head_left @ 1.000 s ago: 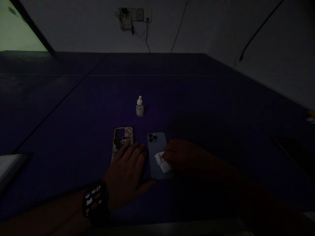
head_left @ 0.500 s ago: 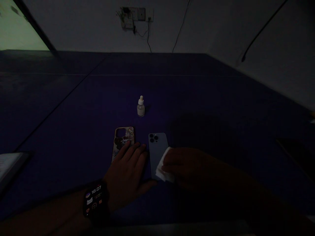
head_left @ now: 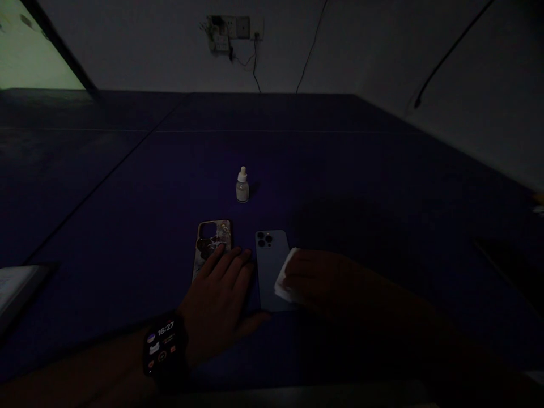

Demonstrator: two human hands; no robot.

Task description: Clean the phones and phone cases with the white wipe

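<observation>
A blue-grey phone point(head_left: 272, 266) lies on the dark blue table with its camera side up. My right hand point(head_left: 317, 277) pinches a folded white tissue point(head_left: 285, 280) against the right side of the phone's back. My left hand point(head_left: 223, 292) rests flat, fingers stretched out, just left of the phone, its thumb by the phone's lower edge. Under the left fingertips is the lower part of a patterned phone case point(head_left: 212, 235) with a camera cut-out. A smartwatch point(head_left: 164, 345) is on the left wrist.
A small dropper bottle point(head_left: 242, 190) with a white top stands beyond the phone. At the left edge lies a white book-like block point(head_left: 17, 286); a dark flat object point(head_left: 505, 266) is at the right. Sockets with cables point(head_left: 242, 28) are on the far wall.
My right hand has moved the tissue slightly up and to the right on the phone's back. My left hand, the phone and the case have stayed in place.
</observation>
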